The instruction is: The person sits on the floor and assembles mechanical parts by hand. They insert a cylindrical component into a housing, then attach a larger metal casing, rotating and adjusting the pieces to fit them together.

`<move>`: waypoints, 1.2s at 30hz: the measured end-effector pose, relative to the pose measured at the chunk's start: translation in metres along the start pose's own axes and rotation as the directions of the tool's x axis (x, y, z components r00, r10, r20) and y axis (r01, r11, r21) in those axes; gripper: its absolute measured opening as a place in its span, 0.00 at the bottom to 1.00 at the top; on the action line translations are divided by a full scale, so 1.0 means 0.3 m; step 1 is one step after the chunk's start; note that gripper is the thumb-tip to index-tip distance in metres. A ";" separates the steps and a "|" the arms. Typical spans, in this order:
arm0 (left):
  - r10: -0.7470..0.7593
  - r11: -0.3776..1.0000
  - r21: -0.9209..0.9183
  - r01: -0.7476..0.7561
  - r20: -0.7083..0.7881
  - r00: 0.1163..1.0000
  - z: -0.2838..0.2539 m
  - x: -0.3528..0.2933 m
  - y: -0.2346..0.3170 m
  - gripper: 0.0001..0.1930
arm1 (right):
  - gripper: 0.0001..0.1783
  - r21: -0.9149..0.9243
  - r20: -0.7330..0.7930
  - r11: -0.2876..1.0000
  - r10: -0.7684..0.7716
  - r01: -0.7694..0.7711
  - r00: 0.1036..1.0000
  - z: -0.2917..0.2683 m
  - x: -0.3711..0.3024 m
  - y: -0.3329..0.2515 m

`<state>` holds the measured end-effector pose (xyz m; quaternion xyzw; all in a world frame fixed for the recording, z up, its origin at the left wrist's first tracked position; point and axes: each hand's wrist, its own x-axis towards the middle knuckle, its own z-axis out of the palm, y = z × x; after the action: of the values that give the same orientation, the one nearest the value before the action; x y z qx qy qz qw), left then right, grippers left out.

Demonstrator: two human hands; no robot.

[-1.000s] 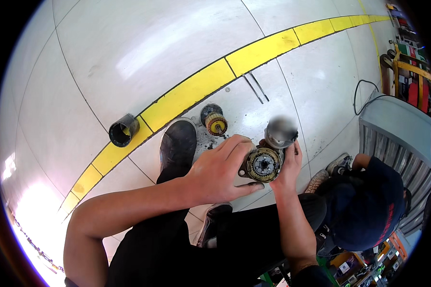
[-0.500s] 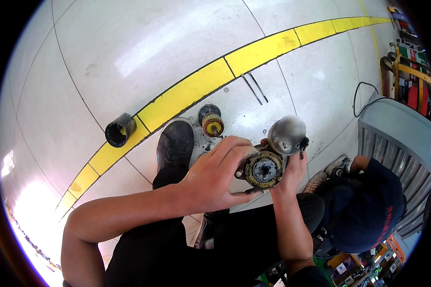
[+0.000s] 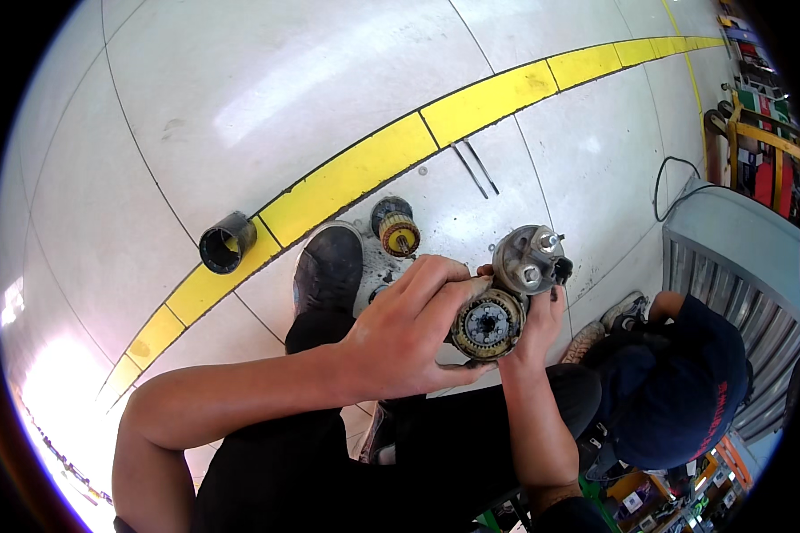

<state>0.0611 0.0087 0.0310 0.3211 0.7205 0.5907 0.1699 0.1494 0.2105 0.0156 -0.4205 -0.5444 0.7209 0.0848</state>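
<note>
Both of my hands hold a partly dismantled starter motor (image 3: 488,328) above the floor, its round planetary gear end facing up. Beside the gears sits its grey solenoid (image 3: 516,256), with metal terminal studs showing on top. My left hand (image 3: 409,329) curls round the left rim of the gear end, fingers above and thumb below. From beneath and the right, my right hand (image 3: 535,330) grips the housing; most of its fingers are hidden. An armature (image 3: 396,226) with copper windings lies on the floor just beyond. Farther left, a hollow black cylindrical motor casing (image 3: 228,243) rests by the yellow line.
Two long thin bolts (image 3: 476,169) lie on the tiles near the yellow floor line (image 3: 356,191). A small washer (image 3: 422,171) is beside it. To the right, a person in dark clothes (image 3: 684,382) crouches near a grey metal ribbed bench (image 3: 729,240). My shoe (image 3: 329,266) stands beside the armature.
The starter motor has tilted in my hands, so the solenoid's studs show plainly. My left hand has shifted its fingers along the rim, and the housing's side ear is now covered.
</note>
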 end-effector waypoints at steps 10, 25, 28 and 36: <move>0.030 0.999 -0.035 -0.032 -0.058 0.998 0.000 0.001 0.005 0.45 | 0.18 0.008 -0.009 1.000 0.014 -0.014 1.000 0.003 -0.006 0.014; 0.036 0.999 -0.007 -0.036 0.015 0.999 0.009 -0.018 -0.013 0.43 | 0.17 0.047 -0.047 0.998 0.038 -0.036 0.998 -0.007 -0.004 0.026; 0.053 0.998 -0.023 -0.054 -0.018 0.998 0.011 -0.015 -0.010 0.43 | 0.18 0.023 -0.032 0.999 0.042 -0.041 0.999 -0.020 -0.002 0.027; 0.046 0.998 -0.041 -0.047 -0.028 0.999 0.002 -0.011 0.004 0.42 | 0.17 0.040 -0.020 0.998 0.041 -0.040 0.999 -0.009 -0.015 0.018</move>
<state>0.0641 0.0072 0.0315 0.3263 0.7026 0.6136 0.1530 0.1558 0.2077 0.0131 -0.4371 -0.5203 0.7287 0.0845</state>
